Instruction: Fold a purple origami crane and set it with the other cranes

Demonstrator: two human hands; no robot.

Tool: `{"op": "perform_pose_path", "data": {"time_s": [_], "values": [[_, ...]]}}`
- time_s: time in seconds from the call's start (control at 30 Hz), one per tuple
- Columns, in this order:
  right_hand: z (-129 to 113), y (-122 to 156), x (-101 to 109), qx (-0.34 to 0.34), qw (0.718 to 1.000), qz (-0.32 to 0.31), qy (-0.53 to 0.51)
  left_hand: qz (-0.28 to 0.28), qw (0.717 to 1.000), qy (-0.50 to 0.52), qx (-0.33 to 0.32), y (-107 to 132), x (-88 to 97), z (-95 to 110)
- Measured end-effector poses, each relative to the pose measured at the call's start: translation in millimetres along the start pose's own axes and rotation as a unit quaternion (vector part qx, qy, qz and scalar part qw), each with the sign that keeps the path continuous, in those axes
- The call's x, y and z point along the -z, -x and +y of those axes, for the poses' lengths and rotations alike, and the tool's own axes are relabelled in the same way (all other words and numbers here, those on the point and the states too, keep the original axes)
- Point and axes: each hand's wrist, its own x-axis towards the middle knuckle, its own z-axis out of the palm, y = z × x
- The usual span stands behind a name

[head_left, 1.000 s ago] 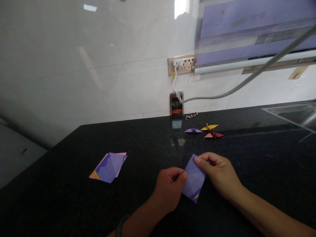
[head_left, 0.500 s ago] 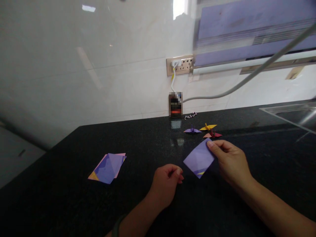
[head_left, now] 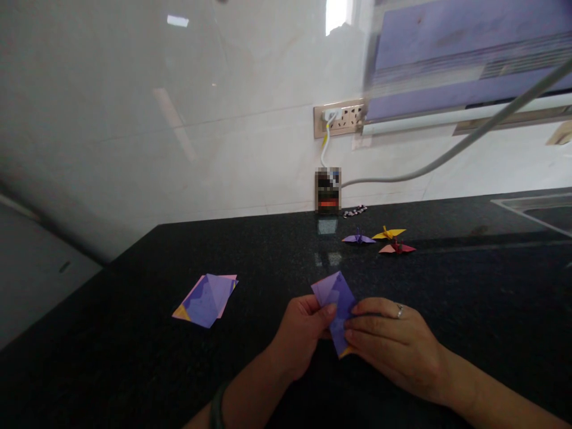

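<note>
A purple square of paper (head_left: 335, 298) with a yellow corner is held just above the black counter (head_left: 469, 286), near its front. My left hand (head_left: 301, 336) pinches the sheet's left side with thumb and curled fingers. My right hand (head_left: 393, 342), with a ring on one finger, grips the sheet's right side, fingers pressed together over it. The lower part of the paper is hidden between the two hands.
A small stack of purple and pink paper sheets (head_left: 206, 293) lies to the left. Three folded paper cranes, purple (head_left: 358, 238), yellow (head_left: 389, 233) and red (head_left: 397, 248), sit further back. A small dark object (head_left: 328, 190) stands at the wall under a socket strip (head_left: 339, 118).
Half a second ago only my right hand held the sheet, raised to the right. It has come back down and left, and my left hand has taken hold again.
</note>
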Motion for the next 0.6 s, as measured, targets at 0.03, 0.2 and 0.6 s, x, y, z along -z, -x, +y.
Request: {"op": "perform_pose_path", "data": {"time_s": [0.03, 0.2, 0.6], "values": [[0.7, 0.0, 0.3, -0.006, 1.0, -0.01, 0.006, 0.001, 1.0, -0.001, -0.001, -0.4, 0.4, -0.3], [4.5, 0.6, 2.1, -0.02, 0.999, -0.023, 0.039, -0.011, 1.0, 0.0, 0.005, -2.1, 1.8, -0.9], [3.5, 2.2, -2.5, -0.072, 0.996, 0.041, -0.035, -0.049, 0.998, 0.029, -0.014, -3.9, -0.5, 0.1]]}}
